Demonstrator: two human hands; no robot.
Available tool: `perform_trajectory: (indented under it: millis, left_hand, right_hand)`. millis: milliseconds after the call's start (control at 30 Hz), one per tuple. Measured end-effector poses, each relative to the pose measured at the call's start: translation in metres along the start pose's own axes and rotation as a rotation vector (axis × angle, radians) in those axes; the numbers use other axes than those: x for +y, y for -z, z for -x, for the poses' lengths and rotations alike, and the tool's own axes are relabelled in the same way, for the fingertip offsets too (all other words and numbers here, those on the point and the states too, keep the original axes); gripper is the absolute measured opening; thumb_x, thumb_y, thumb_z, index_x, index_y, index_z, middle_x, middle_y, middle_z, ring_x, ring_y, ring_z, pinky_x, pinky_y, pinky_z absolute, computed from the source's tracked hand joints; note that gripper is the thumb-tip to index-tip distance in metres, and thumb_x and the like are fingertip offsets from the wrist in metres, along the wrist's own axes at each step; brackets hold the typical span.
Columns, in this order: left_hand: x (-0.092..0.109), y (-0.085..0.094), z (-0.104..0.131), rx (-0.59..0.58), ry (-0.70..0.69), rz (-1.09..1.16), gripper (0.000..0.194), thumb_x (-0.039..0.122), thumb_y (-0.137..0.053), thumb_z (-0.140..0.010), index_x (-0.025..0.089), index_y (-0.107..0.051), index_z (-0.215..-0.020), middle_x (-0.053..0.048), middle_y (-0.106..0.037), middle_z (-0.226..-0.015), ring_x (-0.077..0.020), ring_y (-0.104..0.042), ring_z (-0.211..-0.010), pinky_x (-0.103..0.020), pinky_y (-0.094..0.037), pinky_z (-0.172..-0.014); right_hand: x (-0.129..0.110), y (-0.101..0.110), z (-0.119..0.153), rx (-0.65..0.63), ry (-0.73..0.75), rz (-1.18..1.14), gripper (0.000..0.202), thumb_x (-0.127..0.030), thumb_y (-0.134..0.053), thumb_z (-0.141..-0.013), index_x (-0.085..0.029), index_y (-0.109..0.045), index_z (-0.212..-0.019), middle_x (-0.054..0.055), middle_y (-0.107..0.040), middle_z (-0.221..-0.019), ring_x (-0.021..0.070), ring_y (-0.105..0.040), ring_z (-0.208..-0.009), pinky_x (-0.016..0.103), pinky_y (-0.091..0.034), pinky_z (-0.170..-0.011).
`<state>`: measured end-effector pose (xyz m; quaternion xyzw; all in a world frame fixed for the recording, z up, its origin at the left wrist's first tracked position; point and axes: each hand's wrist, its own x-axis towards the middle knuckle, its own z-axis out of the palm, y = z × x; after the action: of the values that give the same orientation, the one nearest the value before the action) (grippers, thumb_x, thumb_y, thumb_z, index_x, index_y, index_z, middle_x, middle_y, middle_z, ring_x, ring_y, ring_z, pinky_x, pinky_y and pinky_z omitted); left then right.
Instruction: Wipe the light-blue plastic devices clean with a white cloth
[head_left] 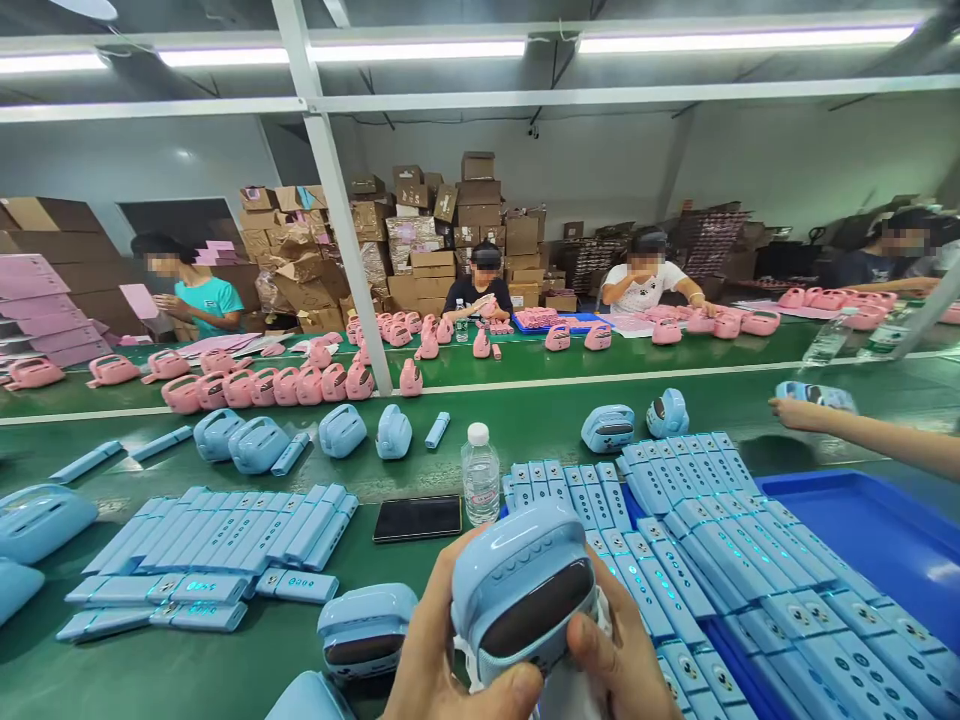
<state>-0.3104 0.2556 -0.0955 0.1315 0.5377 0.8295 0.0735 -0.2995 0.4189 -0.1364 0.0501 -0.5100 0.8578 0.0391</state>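
Both my hands hold one light-blue rounded device (517, 585) with a dark screen, low at the frame's centre. My left hand (442, 650) wraps its left side, thumb across the bottom. My right hand (626, 655) grips its right side. Another blue device (365, 628) lies just left of my left hand, and one more pokes in at the bottom edge (311, 698). Rows of slim light-blue panels (712, 540) lie on a blue tray (877, 530) to my right.
A water bottle (480, 473) and a dark phone (417, 518) sit on the green table (525, 420). More blue panels (217, 545) lie at left. Pink devices (285, 385) line the far belt. Several people sit opposite; another person's arm (862, 430) reaches in from the right.
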Motion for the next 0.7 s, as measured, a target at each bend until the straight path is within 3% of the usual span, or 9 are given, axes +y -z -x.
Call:
perform_trajectory:
  millis: [67, 233, 433, 567, 700]
  left_hand:
    - [-0.004, 0.006, -0.005, -0.066, 0.002, 0.041, 0.094, 0.055, -0.098, -0.062, 0.028, -0.061, -0.144, -0.012, -0.075, -0.138, -0.0396, -0.07, -0.127, -0.047, -0.056, -0.112]
    - [-0.014, 0.016, -0.008, -0.088, -0.09, -0.058, 0.09, 0.05, -0.093, -0.073, 0.029, -0.053, -0.151, -0.013, -0.069, -0.147, -0.0367, -0.064, -0.138, -0.042, -0.052, -0.115]
    - [-0.011, 0.016, -0.002, -0.109, -0.074, -0.102, 0.082, 0.046, -0.09, -0.079, 0.033, -0.056, -0.153, -0.008, -0.063, -0.157, -0.0347, -0.057, -0.146, -0.038, -0.048, -0.12]
    - [-0.011, 0.016, 0.001, -0.047, -0.087, -0.196, 0.084, 0.045, -0.093, -0.074, 0.028, -0.061, -0.15, -0.011, -0.067, -0.151, -0.0416, -0.06, -0.141, -0.048, -0.049, -0.12]
    - [-0.011, 0.018, 0.008, 0.048, -0.101, -0.241, 0.088, 0.047, -0.098, -0.065, 0.025, -0.068, -0.145, -0.014, -0.065, -0.153, -0.0491, -0.053, -0.146, -0.058, -0.044, -0.122]
  right_hand:
    - [0.002, -0.005, -0.001, 0.063, -0.016, -0.097, 0.081, -0.062, -0.088, -0.077, -0.03, -0.06, -0.146, 0.011, -0.076, -0.132, 0.0381, -0.066, -0.13, 0.047, -0.056, -0.105]
    - [0.008, -0.013, 0.003, 0.168, -0.038, -0.061, 0.115, -0.069, -0.098, -0.058, -0.033, -0.048, -0.155, 0.012, -0.071, -0.14, 0.037, -0.067, -0.128, 0.043, -0.054, -0.107]
    - [0.007, -0.009, 0.008, 0.187, -0.059, 0.033, 0.121, -0.069, -0.097, -0.061, -0.033, -0.039, -0.161, 0.011, -0.063, -0.151, 0.0368, -0.061, -0.137, 0.044, -0.048, -0.116]
    - [0.003, -0.009, 0.016, 0.162, -0.094, -0.053, 0.126, -0.066, -0.101, -0.056, -0.035, -0.039, -0.162, 0.01, -0.064, -0.151, 0.0371, -0.062, -0.137, 0.046, -0.047, -0.118]
    - [0.003, -0.009, 0.027, 0.208, -0.105, -0.067, 0.124, -0.059, -0.105, -0.051, -0.038, -0.045, -0.158, 0.008, -0.063, -0.153, 0.0369, -0.06, -0.139, 0.044, -0.051, -0.115]
